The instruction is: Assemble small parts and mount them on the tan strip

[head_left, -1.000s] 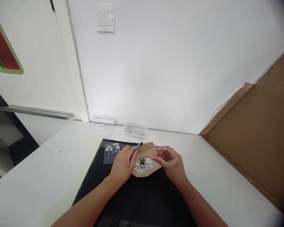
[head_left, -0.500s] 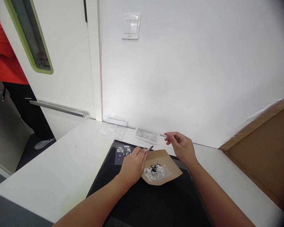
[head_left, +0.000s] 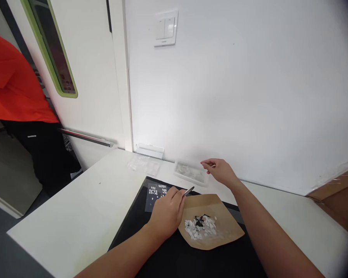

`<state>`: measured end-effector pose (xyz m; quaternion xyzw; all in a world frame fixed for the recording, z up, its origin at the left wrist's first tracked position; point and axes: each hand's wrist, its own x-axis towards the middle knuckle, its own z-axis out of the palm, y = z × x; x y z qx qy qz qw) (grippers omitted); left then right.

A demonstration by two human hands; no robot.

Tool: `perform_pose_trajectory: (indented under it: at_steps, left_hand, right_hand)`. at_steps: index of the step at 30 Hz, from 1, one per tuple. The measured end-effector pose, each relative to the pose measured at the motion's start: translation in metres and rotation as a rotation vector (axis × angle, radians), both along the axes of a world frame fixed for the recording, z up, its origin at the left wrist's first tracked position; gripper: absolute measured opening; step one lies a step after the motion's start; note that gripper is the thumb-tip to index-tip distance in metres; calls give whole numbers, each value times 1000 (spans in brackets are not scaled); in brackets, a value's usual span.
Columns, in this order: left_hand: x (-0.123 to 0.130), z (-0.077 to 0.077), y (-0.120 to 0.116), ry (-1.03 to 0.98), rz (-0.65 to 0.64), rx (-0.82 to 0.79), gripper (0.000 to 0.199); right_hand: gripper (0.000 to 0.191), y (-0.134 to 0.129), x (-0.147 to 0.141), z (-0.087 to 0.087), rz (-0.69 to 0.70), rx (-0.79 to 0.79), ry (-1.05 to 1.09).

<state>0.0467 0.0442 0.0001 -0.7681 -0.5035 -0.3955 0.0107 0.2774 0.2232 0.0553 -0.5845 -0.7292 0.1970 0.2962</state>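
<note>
My left hand point(head_left: 168, 210) is closed around a slim metallic tool point(head_left: 189, 190) whose tip points up and to the right, at the left edge of a brown paper sheet point(head_left: 226, 220). Small white pieces point(head_left: 195, 229) and some black strips point(head_left: 201, 220) lie on that paper. Over the right end of a shallow clear tray point(head_left: 190, 172), my right hand point(head_left: 217, 168) has its fingers pinched together; anything between them is too small to name. A transparent sheet with white pieces point(head_left: 153, 191) lies left of the brown paper, partly behind my left hand.
A black mat point(head_left: 165, 258) lies under the papers on the white table point(head_left: 63, 216). Clear bags point(head_left: 146, 165) and a clear box point(head_left: 150, 150) sit by the wall. Cardboard point(head_left: 340, 193) stands at right. A person in a red shirt point(head_left: 17, 85) is beyond the door.
The view has shifted, so the table items appear lower and further right. My right hand is now nearer the clear tray. The person in red shows more fully. My left hand still holds the tool.
</note>
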Motion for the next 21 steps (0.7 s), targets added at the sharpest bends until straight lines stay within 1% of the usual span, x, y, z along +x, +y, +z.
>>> perform_pose_trajectory:
  at_steps: [5, 10, 13, 16, 18, 21]
  left_hand:
    - [2, 1, 1, -3, 4, -2, 26]
    - [2, 1, 1, -3, 16, -6, 26]
    - [1, 1, 0, 0, 15, -8, 26]
    - [-1, 1, 0, -10, 17, -4, 26]
    - [-3, 2, 1, -14, 26, 4, 25]
    - [-6, 4, 2, -11, 41, 17, 25]
  right_hand:
    - [37, 17, 8, -21, -14, 62, -91]
    - [35, 21, 4, -32, 44, 132, -169]
    - [33, 18, 0, -35, 59, 172, -200]
    - [35, 16, -1, -34, 77, 202, -199]
    - [39, 15, -1, -32, 87, 195, -189]
    - [43, 13, -1, -29, 128, 142, -187]
